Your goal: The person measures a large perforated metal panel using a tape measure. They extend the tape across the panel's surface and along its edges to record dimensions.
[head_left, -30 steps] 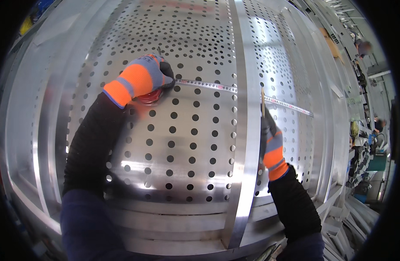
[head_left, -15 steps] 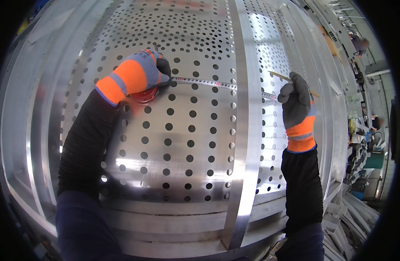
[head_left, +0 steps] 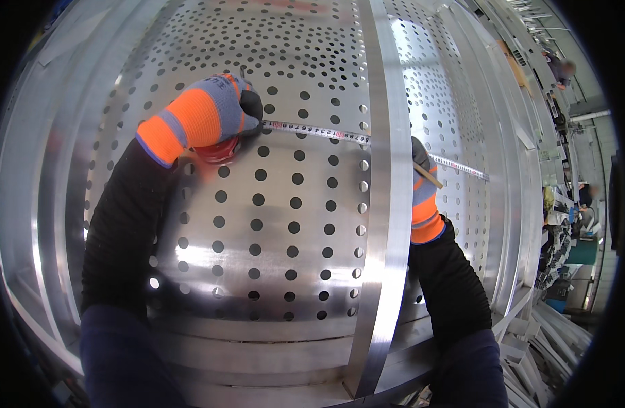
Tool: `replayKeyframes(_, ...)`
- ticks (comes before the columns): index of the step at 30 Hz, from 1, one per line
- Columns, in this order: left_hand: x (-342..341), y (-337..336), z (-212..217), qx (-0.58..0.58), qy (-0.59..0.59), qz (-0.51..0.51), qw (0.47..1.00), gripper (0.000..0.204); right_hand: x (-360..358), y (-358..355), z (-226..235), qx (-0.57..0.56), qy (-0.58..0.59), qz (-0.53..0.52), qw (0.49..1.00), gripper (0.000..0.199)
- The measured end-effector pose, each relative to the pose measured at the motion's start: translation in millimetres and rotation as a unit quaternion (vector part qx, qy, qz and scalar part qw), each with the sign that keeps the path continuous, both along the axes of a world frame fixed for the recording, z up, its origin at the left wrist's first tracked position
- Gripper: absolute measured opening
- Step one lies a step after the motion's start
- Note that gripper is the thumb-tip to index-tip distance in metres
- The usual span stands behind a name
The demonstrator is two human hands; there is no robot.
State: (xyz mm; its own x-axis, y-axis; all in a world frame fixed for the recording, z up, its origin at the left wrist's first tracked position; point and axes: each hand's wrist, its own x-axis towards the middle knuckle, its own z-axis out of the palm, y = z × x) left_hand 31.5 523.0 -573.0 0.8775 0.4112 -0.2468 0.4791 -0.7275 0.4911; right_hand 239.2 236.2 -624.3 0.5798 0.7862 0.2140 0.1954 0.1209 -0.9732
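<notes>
My left hand (head_left: 227, 111), in a grey and orange glove, is clamped on a red tape measure (head_left: 218, 151) over the left part of the perforated metal sheet (head_left: 277, 214), well in from the sheet's near edge. My fingers curl round, with the thumb where the silver blade (head_left: 316, 130) comes out. The blade runs across the sheet's holes, slips out of view beneath the long metal bar (head_left: 389, 245) that crosses from near edge to far edge, and shows again on the other side, ending near the sheet's right edge. My right hand (head_left: 423, 192), gloved alike, is just beside the bar's right edge, close to the blade. A thin tan pencil (head_left: 428, 175) slants across it; the bar hides my fingertips, so I can't tell whether those fingers are together or apart. Beyond the frame's near right corner lie pale metal lengths (head_left: 554, 343).
</notes>
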Motion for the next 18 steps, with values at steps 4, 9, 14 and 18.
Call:
replayKeyframes(4,0,2,-9,0.018,-0.032,-0.030,0.999,0.017,9,-3,-22,-0.045,0.157,-0.018,0.986,0.024)
replayKeyframes(9,-1,2,-12,0.018,-0.065,-0.041,0.997,0.014,1,5,-16,-0.067,0.116,-0.037,0.990,0.025)
replayKeyframes(14,-1,1,-11,0.025,-0.096,-0.057,0.993,0.012,0,4,-18,-0.058,0.170,-0.031,0.983,0.025)
replayKeyframes(18,-1,3,-16,0.031,-0.092,-0.051,0.994,0.014,-4,7,-14,-0.065,0.174,-0.021,0.982,0.024)
